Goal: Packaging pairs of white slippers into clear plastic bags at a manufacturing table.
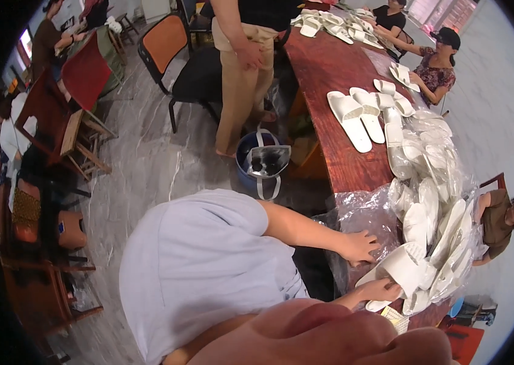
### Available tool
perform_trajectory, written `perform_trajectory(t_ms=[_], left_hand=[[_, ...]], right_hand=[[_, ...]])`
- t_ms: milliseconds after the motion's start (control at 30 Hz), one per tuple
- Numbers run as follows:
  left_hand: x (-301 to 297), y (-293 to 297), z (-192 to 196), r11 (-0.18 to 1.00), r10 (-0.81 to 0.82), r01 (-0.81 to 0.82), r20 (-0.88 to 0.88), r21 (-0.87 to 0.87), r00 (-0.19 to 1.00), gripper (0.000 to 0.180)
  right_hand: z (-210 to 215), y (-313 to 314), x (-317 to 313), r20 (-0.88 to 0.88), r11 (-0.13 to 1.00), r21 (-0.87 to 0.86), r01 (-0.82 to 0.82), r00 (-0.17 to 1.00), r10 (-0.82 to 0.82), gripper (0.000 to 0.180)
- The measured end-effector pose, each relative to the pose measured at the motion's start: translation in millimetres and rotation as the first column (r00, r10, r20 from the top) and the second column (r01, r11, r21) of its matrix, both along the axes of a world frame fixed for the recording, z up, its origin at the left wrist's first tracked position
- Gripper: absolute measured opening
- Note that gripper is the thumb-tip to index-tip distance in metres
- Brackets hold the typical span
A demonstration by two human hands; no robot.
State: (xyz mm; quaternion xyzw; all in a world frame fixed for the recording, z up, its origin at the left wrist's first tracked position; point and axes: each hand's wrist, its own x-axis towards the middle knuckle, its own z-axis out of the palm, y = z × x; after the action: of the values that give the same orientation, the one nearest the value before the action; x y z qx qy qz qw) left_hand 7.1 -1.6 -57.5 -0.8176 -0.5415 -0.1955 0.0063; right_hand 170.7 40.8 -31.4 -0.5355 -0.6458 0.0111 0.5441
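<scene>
My right hand (383,290) is closed at the edge of a white slide sandal (404,266), whose broad strap faces up. Beside it, my left hand (360,247) rests over a sheet of clear plastic (363,213), its fingers apart and slightly bent, with no slipper in them. Part of the left fingertips is hard to make out against the plastic. Right past my hands lies a long heap of white slides (430,201), many of them in clear plastic wrap. A yellow printed paper (395,317) lies close to my right hand.
The dark red table (312,79) runs away from me, with loose white slides (354,118) and a farther pile (333,25). Several people sit along its far side. Someone in tan trousers (232,91) stands near a blue bucket (251,161) and an orange-backed chair (164,45).
</scene>
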Motion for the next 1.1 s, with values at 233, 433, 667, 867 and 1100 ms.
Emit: perform_trajectory(t_ms=[233,433,667,867,1100], left_hand=[[-6.5,4.2,-28.5,0.984,-0.069,0.162,0.666,-0.078,0.742,0.055],[-31.4,7.8,4.8,0.94,-0.016,0.255,0.722,-0.225,0.692,0.06],[-119.5,-39.1,121.9,0.943,0.316,-0.331,0.198,0.046,0.928,0.028],[-49.5,-18.0,129.8,0.985,0.109,-0.13,0.17,0.115,0.979,0.053],[-1.0,11.9,55.4,0.953,0.303,-0.303,0.0,0.013,0.953,0.082]], right_hand=[[-3.2,-5.2,1.9,0.435,0.864,0.16,-0.477,0.82,0.372,0.035],[-11.4,0.7,-8.8,0.326,0.849,-0.166,-0.502,0.785,0.527,0.033],[-11.2,-3.2,-20.2,0.314,0.868,-0.117,-0.483,0.811,0.493,0.029],[-5.4,-7.9,-10.0,0.202,0.832,-0.097,-0.546,0.808,0.553,0.028],[-10.2,-8.3,-7.7,0.05,0.979,-0.17,-0.109,0.992,0.119,0.027]])
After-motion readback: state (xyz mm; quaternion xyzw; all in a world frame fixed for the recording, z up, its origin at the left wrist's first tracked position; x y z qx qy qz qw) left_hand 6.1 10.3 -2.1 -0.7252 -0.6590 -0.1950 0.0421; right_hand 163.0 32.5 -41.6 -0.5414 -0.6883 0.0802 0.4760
